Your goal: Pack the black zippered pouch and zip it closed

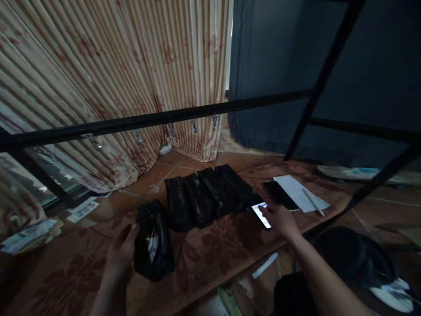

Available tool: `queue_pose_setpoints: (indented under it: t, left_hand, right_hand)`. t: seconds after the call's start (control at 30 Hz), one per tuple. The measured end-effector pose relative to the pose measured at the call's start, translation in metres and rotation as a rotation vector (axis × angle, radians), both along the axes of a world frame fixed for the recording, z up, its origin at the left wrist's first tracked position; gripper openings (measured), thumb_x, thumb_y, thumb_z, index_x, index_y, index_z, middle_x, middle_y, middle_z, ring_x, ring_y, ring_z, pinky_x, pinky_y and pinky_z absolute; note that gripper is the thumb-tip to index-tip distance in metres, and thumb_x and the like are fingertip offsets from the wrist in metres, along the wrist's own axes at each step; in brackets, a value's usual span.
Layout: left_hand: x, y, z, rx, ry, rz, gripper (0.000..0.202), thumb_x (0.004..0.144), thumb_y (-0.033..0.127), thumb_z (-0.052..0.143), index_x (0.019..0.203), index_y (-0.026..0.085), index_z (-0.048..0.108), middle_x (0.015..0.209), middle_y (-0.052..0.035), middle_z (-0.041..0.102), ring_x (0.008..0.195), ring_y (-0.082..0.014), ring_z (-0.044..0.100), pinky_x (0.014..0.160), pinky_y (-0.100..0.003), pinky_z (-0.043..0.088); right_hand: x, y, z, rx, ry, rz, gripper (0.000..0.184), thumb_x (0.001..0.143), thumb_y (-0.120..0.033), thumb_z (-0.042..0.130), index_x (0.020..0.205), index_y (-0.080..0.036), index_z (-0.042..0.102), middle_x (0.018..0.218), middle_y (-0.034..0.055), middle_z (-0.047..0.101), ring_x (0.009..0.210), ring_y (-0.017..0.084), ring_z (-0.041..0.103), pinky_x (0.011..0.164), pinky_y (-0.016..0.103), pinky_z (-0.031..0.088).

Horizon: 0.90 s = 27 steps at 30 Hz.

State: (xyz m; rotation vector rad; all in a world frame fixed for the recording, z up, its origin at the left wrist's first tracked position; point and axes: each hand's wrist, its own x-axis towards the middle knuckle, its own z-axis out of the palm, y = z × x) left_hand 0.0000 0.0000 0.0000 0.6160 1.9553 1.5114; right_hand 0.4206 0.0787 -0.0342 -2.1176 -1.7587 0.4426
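My left hand (121, 250) is at the left side of a long black pouch (162, 248), thumb against its upper edge and some fingers hidden. The pouch gapes on top, and something pale (152, 246) shows inside, too dark to name. My right hand (280, 220) is over a phone (265, 220) lying on the brown cloth. One finger reaches out to the lit screen; the other fingers are partly hidden. Between my hands, several similar black pouches (179, 206) lie side by side in a slanting row.
Right of the phone lie a dark tablet (279, 194), white paper (296, 191) and a white pen (313, 202). A black metal rail (197, 113) crosses behind, before striped curtains (131, 66). Papers (31, 235) lie at left, a dark bag-like shape (348, 254) at lower right.
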Motion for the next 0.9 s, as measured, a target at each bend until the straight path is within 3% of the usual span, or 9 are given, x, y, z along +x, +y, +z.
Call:
queue_pose_setpoints:
  t: [0.1, 0.17, 0.23, 0.33, 0.47, 0.7, 0.9]
  left_hand:
    - [0.004, -0.001, 0.002, -0.009, 0.028, -0.006, 0.049, 0.068, 0.041, 0.067, 0.109, 0.014, 0.065, 0.086, -0.0064, 0.07, 0.072, -0.0196, 0.065, 0.065, -0.028, 0.051]
    - [0.007, -0.002, 0.004, -0.01, 0.044, -0.007, 0.048, 0.068, 0.04, 0.068, 0.108, 0.013, 0.065, 0.081, -0.0057, 0.069, 0.068, -0.0186, 0.065, 0.063, -0.027, 0.05]
    - [0.01, -0.002, 0.005, 0.004, 0.029, -0.031, 0.049, 0.069, 0.04, 0.067, 0.108, 0.012, 0.064, 0.078, -0.0051, 0.069, 0.065, -0.0176, 0.064, 0.061, -0.026, 0.05]
    - [0.013, -0.002, 0.004, 0.036, 0.003, -0.065, 0.05, 0.069, 0.041, 0.067, 0.11, 0.012, 0.063, 0.081, -0.0054, 0.069, 0.062, -0.0158, 0.063, 0.058, -0.025, 0.049]
    - [0.013, -0.003, 0.0, 0.029, 0.052, -0.077, 0.051, 0.068, 0.042, 0.066, 0.11, 0.013, 0.063, 0.089, -0.0075, 0.07, 0.068, -0.0167, 0.064, 0.059, -0.024, 0.047]
    - [0.009, -0.007, -0.009, 0.012, 0.267, -0.166, 0.048, 0.07, 0.046, 0.062, 0.105, 0.013, 0.066, 0.086, -0.0081, 0.071, 0.072, -0.0201, 0.065, 0.062, -0.027, 0.047]
    - [0.019, -0.01, -0.003, -0.042, 0.37, -0.159, 0.041, 0.075, 0.037, 0.059, 0.108, 0.013, 0.064, 0.092, -0.009, 0.071, 0.083, -0.0225, 0.066, 0.074, -0.031, 0.049]
  right_hand:
    - [-0.052, -0.022, 0.003, -0.054, 0.085, 0.313, 0.035, 0.079, -0.046, 0.057, 0.057, -0.019, 0.064, 0.055, 0.0002, 0.059, 0.056, 0.015, 0.055, 0.052, 0.024, 0.032]
    - [-0.09, -0.039, 0.007, -0.141, 0.201, 0.69, 0.035, 0.083, -0.039, 0.054, 0.055, -0.018, 0.059, 0.048, -0.0037, 0.046, 0.048, 0.01, 0.045, 0.048, 0.023, 0.025]
    - [-0.125, -0.056, 0.013, -0.174, 0.292, 0.867, 0.035, 0.082, -0.036, 0.055, 0.053, -0.017, 0.053, 0.047, -0.0064, 0.036, 0.046, 0.007, 0.036, 0.046, 0.022, 0.021]
    - [-0.163, -0.078, 0.022, -0.251, 0.395, 1.005, 0.036, 0.081, -0.035, 0.057, 0.051, -0.017, 0.046, 0.046, -0.0077, 0.03, 0.044, 0.006, 0.03, 0.044, 0.022, 0.018]
    - [-0.194, -0.092, 0.03, -0.248, 0.525, 1.027, 0.032, 0.08, -0.032, 0.057, 0.053, -0.018, 0.047, 0.047, -0.0076, 0.034, 0.046, 0.006, 0.035, 0.044, 0.021, 0.021]
    - [-0.231, -0.088, 0.033, -0.078, 0.719, 0.747, 0.03, 0.083, -0.029, 0.055, 0.056, -0.017, 0.052, 0.05, -0.0064, 0.041, 0.048, 0.007, 0.039, 0.048, 0.021, 0.024]
    - [-0.252, -0.081, 0.03, 0.018, 0.811, 0.53, 0.035, 0.082, -0.045, 0.057, 0.059, -0.018, 0.056, 0.053, -0.0036, 0.053, 0.052, 0.009, 0.048, 0.051, 0.022, 0.031]
